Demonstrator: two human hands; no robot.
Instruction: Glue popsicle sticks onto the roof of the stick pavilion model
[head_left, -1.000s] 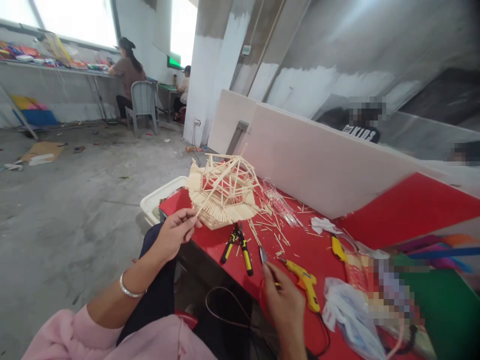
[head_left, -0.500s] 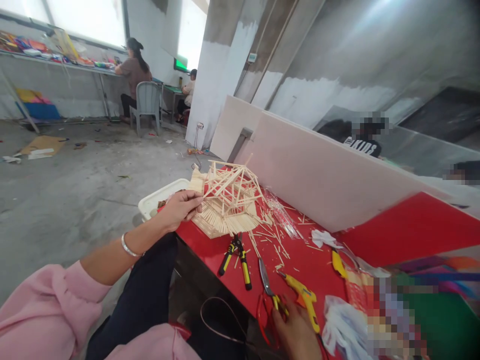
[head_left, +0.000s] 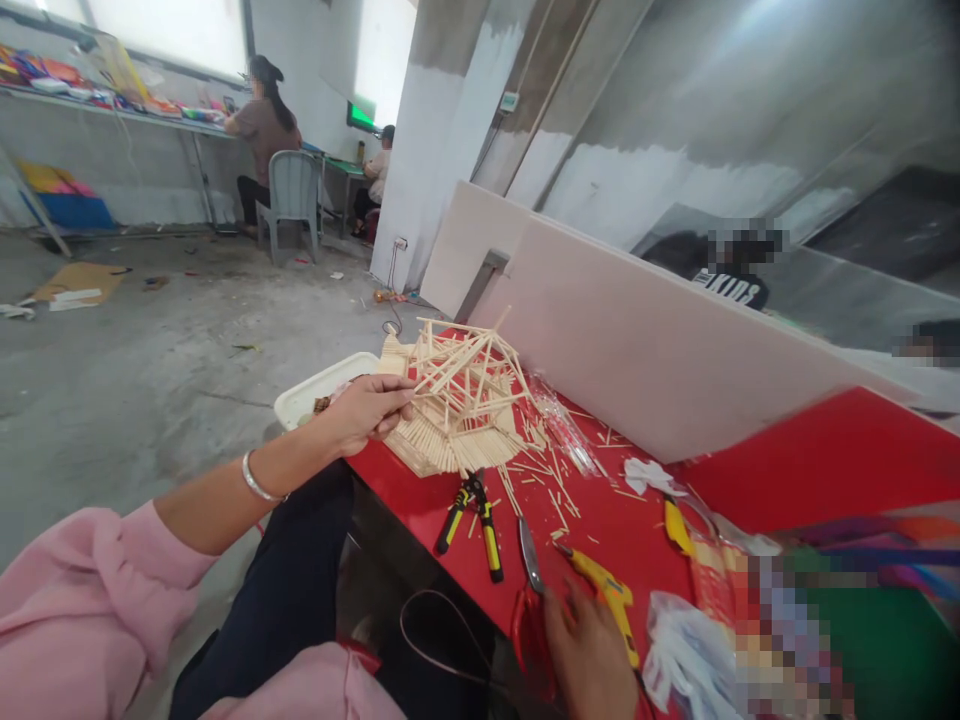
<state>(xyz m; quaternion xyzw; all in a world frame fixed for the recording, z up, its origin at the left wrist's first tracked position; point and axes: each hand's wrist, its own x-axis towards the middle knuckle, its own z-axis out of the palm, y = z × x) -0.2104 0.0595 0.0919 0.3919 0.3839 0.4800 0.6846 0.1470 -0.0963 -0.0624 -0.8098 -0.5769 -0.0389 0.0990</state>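
A model built of thin wooden sticks (head_left: 457, 405) stands on the red table (head_left: 615, 510) at its near left corner. My left hand (head_left: 369, 410) is closed in a pinch on a thin wooden stick (head_left: 417, 384) and holds it against the model's left side. My right hand (head_left: 592, 650) lies low at the table's front edge, with fingers loosely apart. It sits between the red-handled scissors (head_left: 529, 590) and the yellow glue gun (head_left: 607, 592), touching the gun's handle, and grips nothing that I can see.
Black-and-yellow pliers (head_left: 476, 505) lie in front of the model among loose stick offcuts. A white tray (head_left: 319, 392) sits left of the table. A pale board (head_left: 637, 340) walls the table's far side. Plastic bags and coloured sheets fill the right. Two people sit at benches far left.
My left hand carried the stick up from the table edge to the model's side. My right hand laid the scissors down on the table and drew back toward me.
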